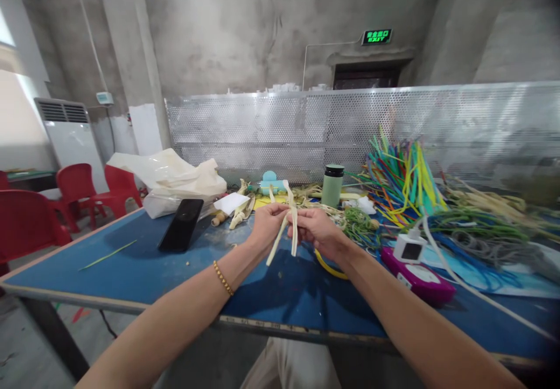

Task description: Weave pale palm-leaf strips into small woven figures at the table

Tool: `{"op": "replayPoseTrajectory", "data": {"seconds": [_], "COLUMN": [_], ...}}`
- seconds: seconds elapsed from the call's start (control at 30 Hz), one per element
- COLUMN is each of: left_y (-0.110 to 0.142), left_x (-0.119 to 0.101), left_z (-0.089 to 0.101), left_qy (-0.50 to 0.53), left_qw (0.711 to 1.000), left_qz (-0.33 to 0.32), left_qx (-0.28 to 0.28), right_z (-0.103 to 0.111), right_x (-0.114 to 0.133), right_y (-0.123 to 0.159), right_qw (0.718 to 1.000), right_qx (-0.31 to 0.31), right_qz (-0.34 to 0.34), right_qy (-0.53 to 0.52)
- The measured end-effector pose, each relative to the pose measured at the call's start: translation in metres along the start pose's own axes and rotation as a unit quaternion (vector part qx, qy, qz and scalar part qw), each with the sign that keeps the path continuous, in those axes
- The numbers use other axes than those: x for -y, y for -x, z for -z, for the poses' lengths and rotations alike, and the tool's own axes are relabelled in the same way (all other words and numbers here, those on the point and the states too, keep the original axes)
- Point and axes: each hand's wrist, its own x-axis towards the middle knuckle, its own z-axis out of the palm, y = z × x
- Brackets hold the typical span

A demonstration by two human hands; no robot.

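Both hands meet above the middle of the blue table (pixel 144 272), holding pale, flat plant-fibre strips (pixel 294 238) that cross between the fingers. My left hand (pixel 268 225) pinches the strips from the left, with a beaded bracelet (pixel 223 278) round that wrist. From the other side, my right hand (pixel 321 230) grips them close to the crossing. Two loose ends hang down below the fingers, and others stick up above them. Under the right wrist lies part of a yellow ring (pixel 328 265). The exact fold between the fingertips is hidden.
A black phone (pixel 181 225) and a white plastic bag (pixel 175 176) lie left. Behind the hands stands a green bottle (pixel 332 186). Colourful strips (pixel 405 179), green cords (pixel 481 225) and a magenta device (pixel 417 278) with a white cable occupy the right. Perforated metal panels (pixel 262 121) border the back.
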Motion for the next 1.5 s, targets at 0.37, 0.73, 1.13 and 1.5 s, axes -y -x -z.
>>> {"op": "replayPoseTrajectory", "data": {"seconds": [0.37,0.73,1.13,1.5], "left_y": [-0.006,-0.005,-0.004,-0.011], "left_x": [-0.002,-0.001,-0.007,-0.007], "left_z": [0.005,0.005,0.010,0.012], "left_qy": [0.040,0.032,-0.035,-0.155], "left_qw": [0.999,0.992,0.976,0.978], "left_qz": [0.000,-0.027,-0.013,-0.075], "left_qx": [0.029,0.122,0.216,0.115], "right_z": [0.011,0.020,0.013,0.019], "right_x": [0.005,0.006,0.010,0.001], "right_y": [0.005,-0.004,-0.001,-0.009], "right_qw": [0.811,0.971,0.981,0.933], "right_qx": [-0.244,-0.170,-0.152,-0.194], "right_qz": [0.274,0.143,0.112,0.167], "right_qy": [0.456,0.091,0.050,0.255]}}
